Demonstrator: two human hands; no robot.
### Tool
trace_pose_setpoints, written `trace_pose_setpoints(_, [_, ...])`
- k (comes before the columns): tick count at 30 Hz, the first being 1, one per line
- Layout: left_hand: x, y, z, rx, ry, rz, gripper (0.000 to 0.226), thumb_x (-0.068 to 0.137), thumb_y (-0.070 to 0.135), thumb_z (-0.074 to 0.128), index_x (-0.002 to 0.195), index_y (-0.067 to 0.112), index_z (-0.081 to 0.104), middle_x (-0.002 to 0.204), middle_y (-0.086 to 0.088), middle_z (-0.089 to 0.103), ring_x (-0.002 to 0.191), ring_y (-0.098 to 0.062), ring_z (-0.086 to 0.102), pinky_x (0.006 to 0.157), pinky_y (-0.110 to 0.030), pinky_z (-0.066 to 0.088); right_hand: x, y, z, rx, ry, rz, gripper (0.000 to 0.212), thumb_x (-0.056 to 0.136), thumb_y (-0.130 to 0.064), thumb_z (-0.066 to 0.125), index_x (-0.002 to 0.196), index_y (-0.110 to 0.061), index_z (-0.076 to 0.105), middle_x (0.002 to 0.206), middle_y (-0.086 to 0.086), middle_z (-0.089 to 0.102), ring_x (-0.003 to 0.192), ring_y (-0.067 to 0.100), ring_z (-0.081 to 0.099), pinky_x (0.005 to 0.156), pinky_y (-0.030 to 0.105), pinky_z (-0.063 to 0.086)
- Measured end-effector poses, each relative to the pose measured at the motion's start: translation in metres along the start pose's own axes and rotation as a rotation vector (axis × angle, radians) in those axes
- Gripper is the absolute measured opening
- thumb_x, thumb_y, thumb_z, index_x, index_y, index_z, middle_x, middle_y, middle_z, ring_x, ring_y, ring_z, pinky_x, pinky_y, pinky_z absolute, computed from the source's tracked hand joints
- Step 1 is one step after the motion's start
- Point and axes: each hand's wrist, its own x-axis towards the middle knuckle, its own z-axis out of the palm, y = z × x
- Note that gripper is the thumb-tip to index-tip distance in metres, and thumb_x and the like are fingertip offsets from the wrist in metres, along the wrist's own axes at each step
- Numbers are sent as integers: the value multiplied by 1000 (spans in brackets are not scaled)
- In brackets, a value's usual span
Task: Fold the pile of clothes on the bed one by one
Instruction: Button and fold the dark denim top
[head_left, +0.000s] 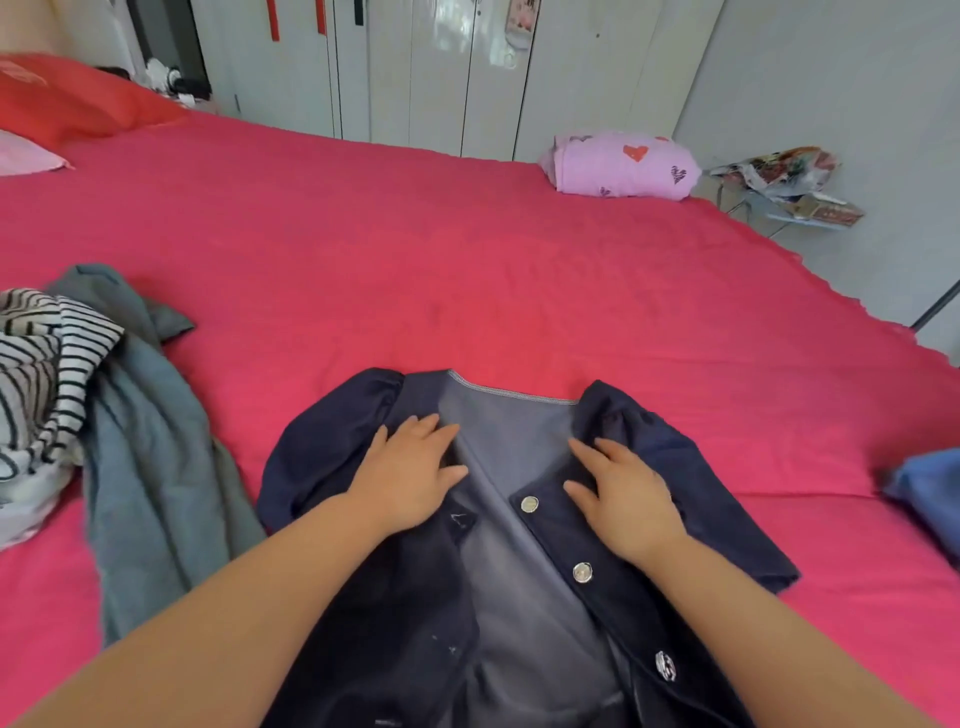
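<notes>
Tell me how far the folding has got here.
Done, apparently: a lilac heart-print garment sits folded at the far side of the bed. In hand: the navy buttoned jacket lies open, left hand and right hand flat on its front panels, nothing folded over yet. Remaining: the striped top and grey-blue garment heaped at the left. A blue item at the right edge is too cropped to judge.

One navy jacket (426, 597), three silver buttons (582, 572) showing on it. One striped top (36, 353). One grey-blue garment (150, 467). One folded lilac heart-print garment (623, 166). One blue garment (930, 493), partly out of frame. One red pillow (67, 98), one pink pillow (26, 156). One bed (467, 260).
</notes>
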Motion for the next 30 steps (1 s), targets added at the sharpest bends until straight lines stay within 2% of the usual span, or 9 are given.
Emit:
trace_pose_setpoints(2, [-22,6,0,-53,27,6,59,97,42,39,148,23,18,157,0,12,145,-18,7,117,-40,9,-28,-10,1,-22,5,-67,52,92,-40,44,142,-27,37,147,5,37,137,22,32,111,39,29])
trace_pose_setpoints(7, [-88,13,5,-44,-181,84,59,96,42,40,148,23,20,158,0,9,145,-18,6,117,-38,10,-85,-23,4,-158,-311,-47,52,97,-40,39,146,-31,24,155,-5,19,145,20,10,115,45,14])
trace_pose_setpoints(9, [-108,10,-2,-123,-96,62,54,97,37,42,147,23,25,157,3,15,145,-15,9,118,-35,12,-96,-30,-6,-87,-261,-21,52,96,-39,41,145,-29,27,153,-1,26,144,19,16,115,43,18])
trace_pose_setpoints(12, [-132,4,-16,-126,-15,46,53,98,34,41,147,21,25,156,2,16,145,-16,10,117,-38,15,-110,-48,-19,14,-146,-121,52,94,-43,42,143,-26,35,143,3,43,135,20,34,109,36,31])
trace_pose_setpoints(17, [-173,-9,-15,-104,-50,-13,57,98,33,41,148,17,19,157,-4,12,145,-21,9,117,-40,15,-143,-113,-15,131,-165,-258,79,79,-78,14,145,-35,27,152,2,29,142,15,20,115,32,19])
trace_pose_setpoints(22, [-211,-27,-1,-104,-32,21,60,97,33,43,149,18,16,157,-2,14,144,-17,11,117,-31,14,-171,-137,19,-62,-442,-140,50,98,-48,29,146,-41,17,158,-5,1,145,28,0,114,53,10])
trace_pose_setpoints(25, [-231,-43,-2,-107,12,107,62,93,37,50,147,24,22,155,1,18,143,-13,14,116,-24,13,-175,-134,32,-83,-413,-18,47,101,-38,25,146,-41,15,158,-10,1,145,29,2,112,54,13])
trace_pose_setpoints(28, [-247,-46,-1,-49,84,335,63,78,58,57,135,33,44,149,-6,31,140,-22,24,114,-40,24,-169,-136,35,-78,-383,21,46,102,-31,26,145,-43,17,158,-11,3,145,30,3,111,54,15])
trace_pose_setpoints(30, [-255,-36,0,40,-15,454,72,68,68,58,133,43,42,155,-7,14,144,-27,4,116,-52,4,-167,-137,37,-68,-385,40,47,101,-29,27,145,-44,18,157,-13,4,145,29,3,112,54,16])
